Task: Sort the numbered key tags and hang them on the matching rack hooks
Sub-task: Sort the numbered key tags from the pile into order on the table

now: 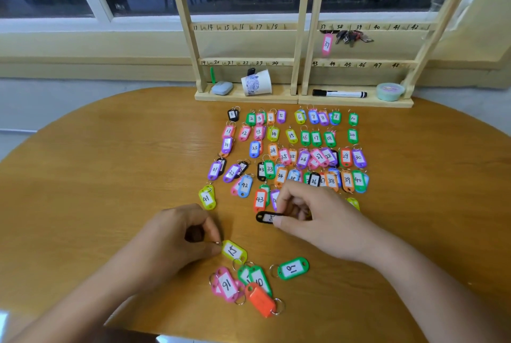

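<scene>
Several coloured numbered key tags (290, 146) lie in rows on the round wooden table (110, 165), running from 1 at the back to the forties near my hands. My left hand (177, 235) pinches the ring of a yellow tag (234, 251). My right hand (312, 212) pinches a black tag (266, 217) flat on the table. A small loose heap sits in front: a pink tag (226, 284), two green tags (255, 276), an orange tag (261, 299) and a green tag (293, 268). The wooden rack (304, 24) stands behind, with a pink tag 37 (327, 44) hanging on it.
On the rack's base lie a tipped paper cup (257, 82), a grey case (222, 87), a black marker (340, 93) and a round teal tub (390, 91). A bunch of keys (352, 36) hangs by hook 38. A window is behind.
</scene>
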The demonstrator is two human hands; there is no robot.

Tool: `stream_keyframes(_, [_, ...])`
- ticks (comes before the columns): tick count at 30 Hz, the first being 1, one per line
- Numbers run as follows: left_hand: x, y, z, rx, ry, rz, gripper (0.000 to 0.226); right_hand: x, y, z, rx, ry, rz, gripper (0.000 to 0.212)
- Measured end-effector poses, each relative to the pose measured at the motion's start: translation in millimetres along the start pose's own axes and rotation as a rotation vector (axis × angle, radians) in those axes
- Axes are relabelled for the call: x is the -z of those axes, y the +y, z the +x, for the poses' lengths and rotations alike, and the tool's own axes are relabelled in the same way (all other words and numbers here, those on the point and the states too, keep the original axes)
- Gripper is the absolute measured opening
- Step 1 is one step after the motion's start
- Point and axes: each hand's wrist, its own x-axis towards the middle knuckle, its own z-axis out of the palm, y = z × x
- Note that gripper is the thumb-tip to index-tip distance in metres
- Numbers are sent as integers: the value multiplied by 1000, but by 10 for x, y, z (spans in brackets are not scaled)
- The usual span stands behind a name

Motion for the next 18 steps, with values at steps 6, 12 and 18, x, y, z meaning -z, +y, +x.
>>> stream_keyframes(6, [46,67,-11,30,-30,-525,15,20,55,48,15,63,234,15])
stream_keyframes(12, [3,103,130,24,108,-756,20,51,100,125,3,201,415,16])
stream_keyframes(18, [47,321,447,4,156,-717,26,142,147,126,-53,272,431,24])
